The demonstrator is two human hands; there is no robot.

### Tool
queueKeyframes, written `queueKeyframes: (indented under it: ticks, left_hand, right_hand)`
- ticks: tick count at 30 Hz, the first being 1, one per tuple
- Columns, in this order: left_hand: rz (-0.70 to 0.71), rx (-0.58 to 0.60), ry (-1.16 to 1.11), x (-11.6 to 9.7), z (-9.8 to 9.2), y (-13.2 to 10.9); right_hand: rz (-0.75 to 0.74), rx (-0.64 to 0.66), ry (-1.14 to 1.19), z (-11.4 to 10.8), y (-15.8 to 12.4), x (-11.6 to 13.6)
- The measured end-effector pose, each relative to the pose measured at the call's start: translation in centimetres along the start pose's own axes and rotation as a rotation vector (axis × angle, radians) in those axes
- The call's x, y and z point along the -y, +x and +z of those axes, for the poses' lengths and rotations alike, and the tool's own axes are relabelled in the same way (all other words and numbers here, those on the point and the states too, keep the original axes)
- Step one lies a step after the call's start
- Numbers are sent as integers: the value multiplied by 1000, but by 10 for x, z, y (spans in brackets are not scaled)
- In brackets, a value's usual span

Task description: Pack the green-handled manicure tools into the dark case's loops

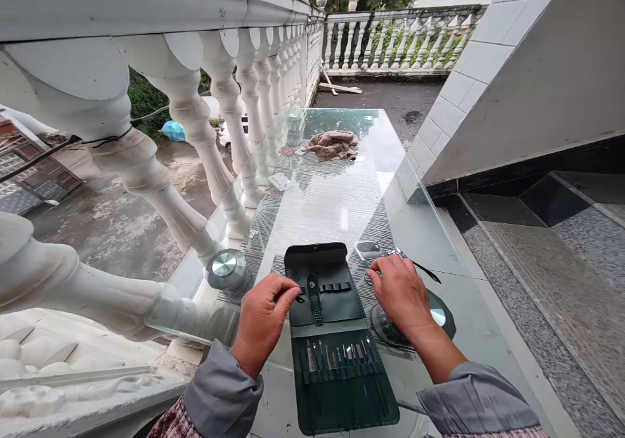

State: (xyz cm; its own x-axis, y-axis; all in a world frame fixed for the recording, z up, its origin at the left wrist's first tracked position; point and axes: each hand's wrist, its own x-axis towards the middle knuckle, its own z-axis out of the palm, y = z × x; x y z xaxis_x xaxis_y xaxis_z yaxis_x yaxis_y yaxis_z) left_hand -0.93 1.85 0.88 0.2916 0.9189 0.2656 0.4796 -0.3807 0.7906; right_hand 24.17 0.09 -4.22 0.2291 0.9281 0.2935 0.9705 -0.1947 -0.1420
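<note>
I'm seeing the green case (349, 412) lying open on the glass table (317, 197), between the two hands, its tool end nearest me. Across that near panel a row of slim metal tools (338, 356) is sitting in slots, tips pointing away from me. On the far panel a strap (313, 298) with a round snap is lying lengthwise, and a line of loops (336, 287) is running to its right.

The left hand (267, 317) is hovering at the case's left edge, thumb and forefinger drawn together. A small dark bit (299, 299) is showing just under the fingertips, but from here I'm not managing to tell whether the hand is gripping it.

The right hand (400, 289) is reaching over the table right of the case, palm down, fingers bent. A dark curved piece (426, 271) is lying just beside it; the fingers are hiding what is under them, so I'm not making out whether they are holding anything.

Farther along, a crumpled brown cloth (333, 145) is lying near the table's far end, and a pale card (279, 181) is resting toward the left edge. White balusters (188, 116) are lining the left side, and stone steps (547, 262) are rising on the right.
</note>
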Motion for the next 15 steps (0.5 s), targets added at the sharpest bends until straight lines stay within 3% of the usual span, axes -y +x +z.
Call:
queueKeyframes:
  ticks: [4, 15]
  left_hand:
    - [-8, -41, 26, 3, -5, 1]
    - [-4, 5, 30, -4, -6, -2]
  right_hand:
    - [-17, 54, 18, -3, -3, 2]
    - [-41, 128, 0, -11, -18, -1]
